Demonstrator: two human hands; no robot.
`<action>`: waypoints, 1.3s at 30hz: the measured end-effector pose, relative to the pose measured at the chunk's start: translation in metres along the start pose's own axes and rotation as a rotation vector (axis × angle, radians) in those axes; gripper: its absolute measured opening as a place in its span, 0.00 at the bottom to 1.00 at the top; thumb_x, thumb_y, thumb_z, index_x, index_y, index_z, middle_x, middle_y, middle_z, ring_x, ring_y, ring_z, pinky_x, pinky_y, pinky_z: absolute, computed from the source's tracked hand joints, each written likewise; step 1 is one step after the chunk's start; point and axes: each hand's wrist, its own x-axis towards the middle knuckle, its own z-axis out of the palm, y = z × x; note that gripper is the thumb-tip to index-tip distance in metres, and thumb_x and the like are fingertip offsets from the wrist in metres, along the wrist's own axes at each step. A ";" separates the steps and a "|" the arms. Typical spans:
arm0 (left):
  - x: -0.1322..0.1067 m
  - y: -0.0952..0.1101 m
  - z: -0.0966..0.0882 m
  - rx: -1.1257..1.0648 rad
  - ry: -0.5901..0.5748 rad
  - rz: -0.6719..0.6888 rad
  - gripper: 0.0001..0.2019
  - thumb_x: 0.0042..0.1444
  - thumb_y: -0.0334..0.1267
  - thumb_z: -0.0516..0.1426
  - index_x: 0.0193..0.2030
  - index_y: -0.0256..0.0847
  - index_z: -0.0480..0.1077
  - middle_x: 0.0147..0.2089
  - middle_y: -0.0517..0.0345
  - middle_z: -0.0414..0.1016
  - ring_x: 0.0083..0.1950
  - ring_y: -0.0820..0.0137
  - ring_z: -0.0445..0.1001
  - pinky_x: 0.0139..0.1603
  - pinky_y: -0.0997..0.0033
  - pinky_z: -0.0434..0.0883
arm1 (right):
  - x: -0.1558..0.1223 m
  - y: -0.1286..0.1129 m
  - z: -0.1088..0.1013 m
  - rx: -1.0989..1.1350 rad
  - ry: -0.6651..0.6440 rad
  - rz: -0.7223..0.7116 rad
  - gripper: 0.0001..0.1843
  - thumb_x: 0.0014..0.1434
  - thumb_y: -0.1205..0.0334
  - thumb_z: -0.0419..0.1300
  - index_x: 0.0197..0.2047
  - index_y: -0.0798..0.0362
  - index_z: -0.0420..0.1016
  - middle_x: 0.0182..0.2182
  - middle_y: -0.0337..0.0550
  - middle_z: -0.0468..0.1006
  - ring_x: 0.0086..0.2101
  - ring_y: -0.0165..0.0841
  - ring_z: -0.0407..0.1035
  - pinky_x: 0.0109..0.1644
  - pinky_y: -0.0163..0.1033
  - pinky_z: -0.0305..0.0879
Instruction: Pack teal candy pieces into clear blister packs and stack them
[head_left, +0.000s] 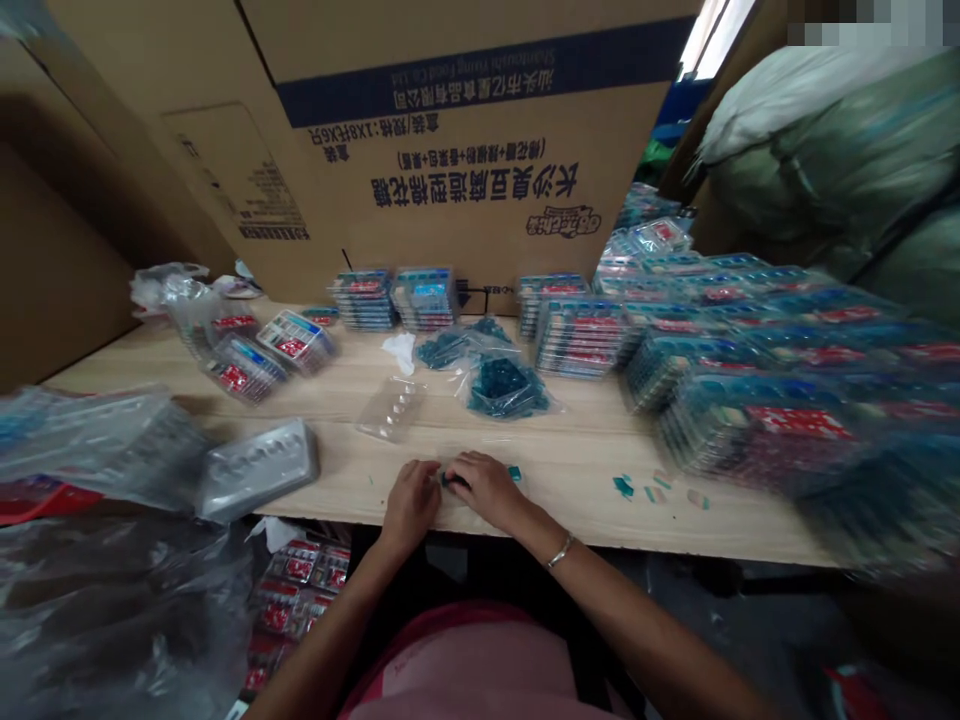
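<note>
Pinching a small teal piece between them, the left hand and right hand sit curled and close together near the front edge of the table; grip partly hidden. Another loose piece lies just beside the right hand. Stacked filled trays crowd the right side. Bags of teal pieces and an empty clear tray lie mid-table, so filling appears unfinished.
</note>
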 end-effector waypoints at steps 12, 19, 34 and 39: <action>0.033 -0.045 -0.043 0.289 0.207 -0.007 0.10 0.51 0.41 0.57 0.40 0.41 0.69 0.50 0.45 0.70 0.54 0.54 0.67 0.55 0.48 0.65 | -0.113 0.022 -0.030 -0.233 0.088 0.127 0.31 0.57 0.54 0.59 0.63 0.48 0.59 0.61 0.50 0.63 0.60 0.46 0.57 0.59 0.52 0.60; 0.027 -0.047 -0.050 0.323 -0.043 0.140 0.09 0.53 0.42 0.55 0.25 0.42 0.63 0.39 0.50 0.72 0.44 0.60 0.71 0.48 0.58 0.70 | -0.129 0.016 -0.039 -0.198 0.092 0.182 0.21 0.55 0.65 0.60 0.53 0.49 0.68 0.51 0.49 0.72 0.52 0.43 0.65 0.55 0.50 0.64; 0.049 -0.052 -0.060 0.294 -0.157 0.152 0.04 0.47 0.30 0.56 0.25 0.42 0.67 0.45 0.49 0.75 0.52 0.62 0.71 0.54 0.61 0.69 | -0.104 0.066 -0.045 -0.166 0.233 0.191 0.14 0.53 0.49 0.60 0.40 0.47 0.72 0.37 0.45 0.77 0.39 0.42 0.72 0.40 0.44 0.71; 0.066 -0.051 -0.073 0.408 -0.169 0.113 0.09 0.42 0.32 0.62 0.33 0.41 0.71 0.52 0.46 0.72 0.56 0.58 0.68 0.58 0.59 0.65 | -0.098 0.083 -0.040 -0.217 0.307 0.191 0.16 0.52 0.46 0.59 0.39 0.47 0.73 0.36 0.46 0.78 0.38 0.43 0.73 0.38 0.45 0.72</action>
